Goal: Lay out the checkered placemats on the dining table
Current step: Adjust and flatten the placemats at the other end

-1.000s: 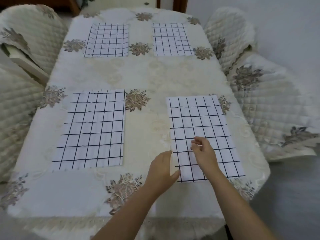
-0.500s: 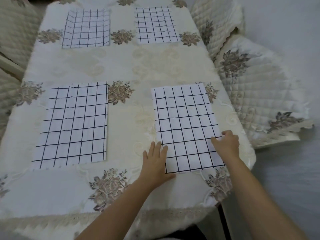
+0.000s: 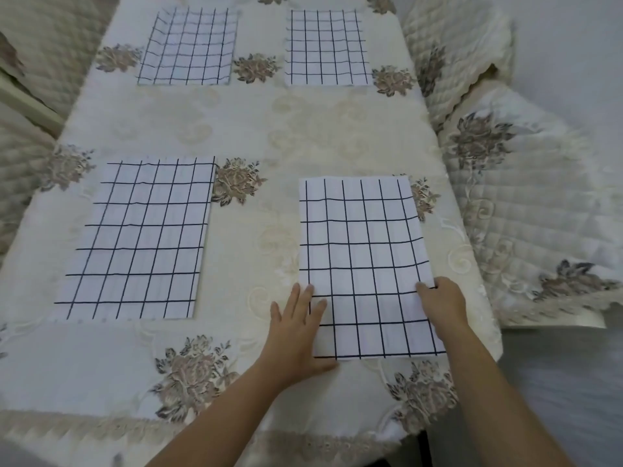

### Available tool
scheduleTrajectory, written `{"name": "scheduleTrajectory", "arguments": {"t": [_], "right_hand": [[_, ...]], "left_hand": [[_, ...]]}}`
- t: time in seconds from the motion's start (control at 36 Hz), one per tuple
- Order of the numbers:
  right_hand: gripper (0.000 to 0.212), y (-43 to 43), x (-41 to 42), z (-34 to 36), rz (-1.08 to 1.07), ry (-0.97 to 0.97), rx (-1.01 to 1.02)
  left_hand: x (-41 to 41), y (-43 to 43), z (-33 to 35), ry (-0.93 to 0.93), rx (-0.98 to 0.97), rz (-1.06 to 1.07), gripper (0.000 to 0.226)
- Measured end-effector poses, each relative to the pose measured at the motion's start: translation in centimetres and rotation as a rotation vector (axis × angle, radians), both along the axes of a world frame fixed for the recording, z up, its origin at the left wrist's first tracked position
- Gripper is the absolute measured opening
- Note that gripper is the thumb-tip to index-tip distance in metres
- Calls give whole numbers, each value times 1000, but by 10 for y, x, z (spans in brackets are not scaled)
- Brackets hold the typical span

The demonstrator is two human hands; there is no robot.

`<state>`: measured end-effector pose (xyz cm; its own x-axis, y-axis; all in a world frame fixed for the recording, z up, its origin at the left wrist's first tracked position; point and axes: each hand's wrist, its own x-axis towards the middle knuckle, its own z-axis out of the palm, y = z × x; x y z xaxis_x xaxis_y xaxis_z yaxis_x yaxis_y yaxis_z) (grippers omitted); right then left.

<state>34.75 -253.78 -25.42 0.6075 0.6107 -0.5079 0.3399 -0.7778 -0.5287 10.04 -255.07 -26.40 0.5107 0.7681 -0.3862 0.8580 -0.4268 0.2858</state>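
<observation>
Several white placemats with a dark grid lie on the dining table (image 3: 249, 129), which is covered by a cream floral cloth. The near-right placemat (image 3: 364, 251) is between my hands. My left hand (image 3: 296, 328) lies flat with fingers spread, pressing the mat's left edge near its front corner. My right hand (image 3: 441, 303) has curled fingers at the mat's right edge, with the thumb on top of the mat. The near-left placemat (image 3: 141, 237), far-left placemat (image 3: 188, 45) and far-right placemat (image 3: 325, 47) lie flat and untouched.
Chairs with quilted cream covers stand close along the right side (image 3: 526, 203) and the left side (image 3: 30, 55) of the table. The table's front edge with its lace trim (image 3: 101, 429) is just below my forearms. Grey floor (image 3: 573, 382) shows at the right.
My right hand moved from the middle of the near-right placemat to its right edge. My left hand flattened onto the left edge. The mat has shifted slightly and the view has moved closer.
</observation>
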Motion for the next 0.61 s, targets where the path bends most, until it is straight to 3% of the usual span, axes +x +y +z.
{"name": "scheduleTrajectory", "arguments": {"t": [0.11, 0.19, 0.25, 0.31, 0.42, 0.53, 0.58, 0.61], "right_hand": [[36, 10, 0, -1, -14, 34, 39], [17, 19, 0, -4, -41, 56, 69], [25, 24, -1, -4, -44, 55, 84], [13, 29, -3, -1, -59, 73, 108], [29, 39, -6, 3, -74, 74, 138], [12, 45, -5, -2, -97, 92, 134], [28, 46, -6, -4, -103, 99, 149], [25, 47, -6, -4, -105, 104, 149]], "left_hand": [[7, 3, 1, 91, -53, 13, 104], [12, 9, 3, 96, -56, 38, 105], [14, 13, 2, 108, -44, 42, 104], [16, 18, 2, 92, -41, 56, 103], [17, 27, 1, 68, -38, 81, 103], [17, 35, 1, 64, -38, 89, 103], [17, 38, 1, 59, -39, 88, 103], [16, 39, 1, 56, -39, 87, 103]]}}
